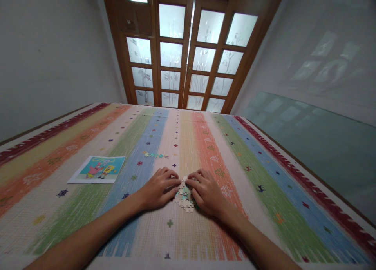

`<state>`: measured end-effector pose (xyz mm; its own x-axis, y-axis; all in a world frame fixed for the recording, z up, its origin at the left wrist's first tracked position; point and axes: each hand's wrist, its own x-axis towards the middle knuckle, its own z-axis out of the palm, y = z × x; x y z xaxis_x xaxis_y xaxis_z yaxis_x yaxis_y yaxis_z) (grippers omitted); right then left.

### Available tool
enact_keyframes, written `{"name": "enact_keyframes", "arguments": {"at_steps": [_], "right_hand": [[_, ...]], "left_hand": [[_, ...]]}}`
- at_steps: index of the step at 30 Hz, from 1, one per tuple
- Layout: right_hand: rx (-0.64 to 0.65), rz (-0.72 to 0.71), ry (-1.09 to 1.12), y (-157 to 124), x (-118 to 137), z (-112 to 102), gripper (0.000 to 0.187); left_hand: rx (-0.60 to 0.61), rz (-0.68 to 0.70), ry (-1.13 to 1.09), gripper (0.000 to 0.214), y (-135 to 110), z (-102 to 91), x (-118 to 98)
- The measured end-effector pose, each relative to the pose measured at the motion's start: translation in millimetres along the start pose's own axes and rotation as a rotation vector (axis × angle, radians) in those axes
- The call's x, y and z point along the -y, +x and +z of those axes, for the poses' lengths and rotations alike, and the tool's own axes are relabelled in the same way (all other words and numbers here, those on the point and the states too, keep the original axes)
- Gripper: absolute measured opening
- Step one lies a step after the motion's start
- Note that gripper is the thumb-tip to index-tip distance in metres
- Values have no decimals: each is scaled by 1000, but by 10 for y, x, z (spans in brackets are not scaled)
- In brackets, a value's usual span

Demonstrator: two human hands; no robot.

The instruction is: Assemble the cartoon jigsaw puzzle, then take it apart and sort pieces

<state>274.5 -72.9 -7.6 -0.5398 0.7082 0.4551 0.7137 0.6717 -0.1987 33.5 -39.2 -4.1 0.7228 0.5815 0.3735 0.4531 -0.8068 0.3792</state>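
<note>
A wide surface (176,238) is covered by a cloth with pastel orange, green, blue and cream stripes. Beyond it, at twelve o'clock, brown wooden doors with frosted panes (170,54) are seen. Taking the pile as centre, a rectangular printed cartoon sheet (100,169) is laid at ten o'clock. The left hand (163,187) is placed at ten, the right hand (205,191) at two; both are half curled, fingertips at the pile (whether a piece is gripped cannot be told). Between them, pale-backed and teal jigsaw pieces (186,203) are heaped. At eleven, a short teal-and-yellow row of pieces (155,155) is set.
</note>
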Motion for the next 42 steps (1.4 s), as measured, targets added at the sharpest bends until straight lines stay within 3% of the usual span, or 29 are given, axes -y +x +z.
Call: {"name": "enact_keyframes", "arguments": {"at_steps": [9, 15, 21, 27, 42], "right_hand": [[-37, -86, 44, 4, 14, 8, 36], [-26, -51, -11, 0, 9, 14, 23], [-74, -10, -19, -4, -1, 27, 20], [-89, 14, -37, -5, -12, 25, 19], [-122, 3, -22, -5, -16, 27, 18]], "left_hand": [[55, 81, 37, 37, -16, 20, 25], [-4, 99, 131, 25, -13, 4, 45], [-88, 2, 205, 21, -2, -51, 140], [-89, -85, 192, 19, -32, -81, 256], [19, -540, 149, 17, -172, -792, 847]]}}
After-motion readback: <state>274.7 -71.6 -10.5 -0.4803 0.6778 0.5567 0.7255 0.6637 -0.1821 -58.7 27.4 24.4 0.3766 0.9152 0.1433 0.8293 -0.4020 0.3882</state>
